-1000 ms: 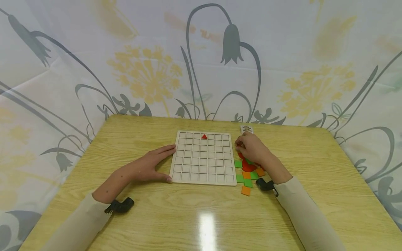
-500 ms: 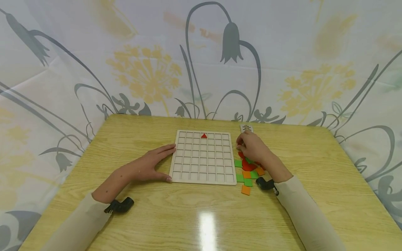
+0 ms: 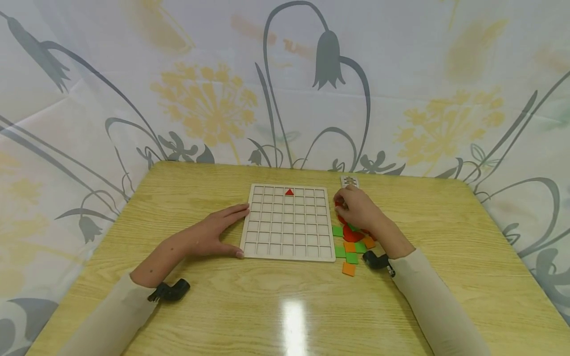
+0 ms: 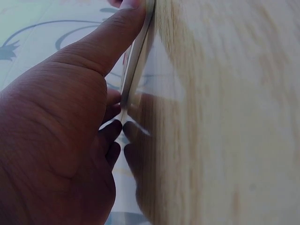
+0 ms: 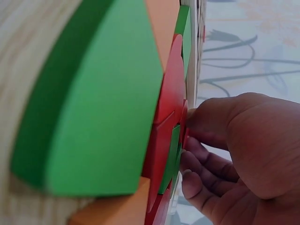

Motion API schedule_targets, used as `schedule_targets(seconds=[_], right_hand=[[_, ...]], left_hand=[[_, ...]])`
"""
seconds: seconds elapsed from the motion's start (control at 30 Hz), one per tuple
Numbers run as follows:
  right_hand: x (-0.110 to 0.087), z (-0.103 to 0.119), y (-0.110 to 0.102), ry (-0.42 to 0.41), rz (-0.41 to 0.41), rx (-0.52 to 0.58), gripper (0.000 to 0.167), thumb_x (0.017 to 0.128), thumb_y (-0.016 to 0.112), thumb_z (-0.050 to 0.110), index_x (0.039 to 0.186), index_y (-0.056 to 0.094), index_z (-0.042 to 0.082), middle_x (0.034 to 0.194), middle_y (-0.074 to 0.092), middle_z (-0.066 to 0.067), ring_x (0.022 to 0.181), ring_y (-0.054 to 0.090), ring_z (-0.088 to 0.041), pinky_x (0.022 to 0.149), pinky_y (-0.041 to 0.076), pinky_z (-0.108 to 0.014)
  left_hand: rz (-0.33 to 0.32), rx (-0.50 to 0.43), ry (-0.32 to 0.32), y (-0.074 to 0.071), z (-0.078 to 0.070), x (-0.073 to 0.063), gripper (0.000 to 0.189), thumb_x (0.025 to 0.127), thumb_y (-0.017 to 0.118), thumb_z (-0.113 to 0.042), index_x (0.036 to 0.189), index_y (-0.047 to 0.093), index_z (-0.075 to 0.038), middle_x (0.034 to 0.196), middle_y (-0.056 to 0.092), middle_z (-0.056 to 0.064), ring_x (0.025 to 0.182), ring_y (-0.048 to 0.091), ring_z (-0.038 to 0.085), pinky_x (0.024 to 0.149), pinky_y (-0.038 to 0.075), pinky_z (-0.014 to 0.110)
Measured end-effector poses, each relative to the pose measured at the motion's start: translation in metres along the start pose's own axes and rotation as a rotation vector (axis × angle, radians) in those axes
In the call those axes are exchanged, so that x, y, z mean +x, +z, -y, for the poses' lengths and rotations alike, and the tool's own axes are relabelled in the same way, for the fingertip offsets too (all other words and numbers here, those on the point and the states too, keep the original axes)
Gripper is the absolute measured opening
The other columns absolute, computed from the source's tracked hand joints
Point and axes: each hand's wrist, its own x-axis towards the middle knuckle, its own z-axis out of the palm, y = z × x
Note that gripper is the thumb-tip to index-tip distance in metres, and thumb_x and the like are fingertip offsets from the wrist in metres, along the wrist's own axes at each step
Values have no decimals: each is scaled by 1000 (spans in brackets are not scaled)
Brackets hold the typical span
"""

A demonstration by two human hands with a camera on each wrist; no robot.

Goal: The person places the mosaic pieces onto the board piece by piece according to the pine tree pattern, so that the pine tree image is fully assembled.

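Note:
A pale square board (image 3: 288, 229) with a grid of shallow cells lies on the table, a red triangle (image 3: 289, 192) in its top row. At the board's left edge rests my left hand (image 3: 213, 235), fingers and thumb extended and spread along the rim. My right hand (image 3: 359, 208) is beside the board's right edge, thumb and fingers curled around a red piece (image 3: 340, 202) among the loose ones. Its full shape is hidden by the fingers. In the right wrist view the thumb tip touches red pieces, and a green piece (image 5: 108, 103) is close to the camera.
Several loose pieces lie right of the board, among them a red rounded piece (image 3: 352, 234), green squares (image 3: 352, 258) and an orange square (image 3: 349, 269). A small patterned card (image 3: 349, 181) lies behind my right hand. A printed curtain (image 3: 285, 99) borders the table's far edge.
My right fingers shift slightly over the loose pieces, and more red shows between thumb and fingers. The left hand, board and triangle stay in place.

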Motion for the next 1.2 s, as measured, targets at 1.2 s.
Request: schedule_targets(seconds=[1.2], right_hand=[[24,23,-2,39,-18,202,8,103,67,3,110,70,1,101,70,-10,92,65,-25,84,56,-44]], left_hand=[[-5,0,-3,1,1,0,111,87,82,-61,170,26,-12,178,18,5,161,22,36,125,29,59]])
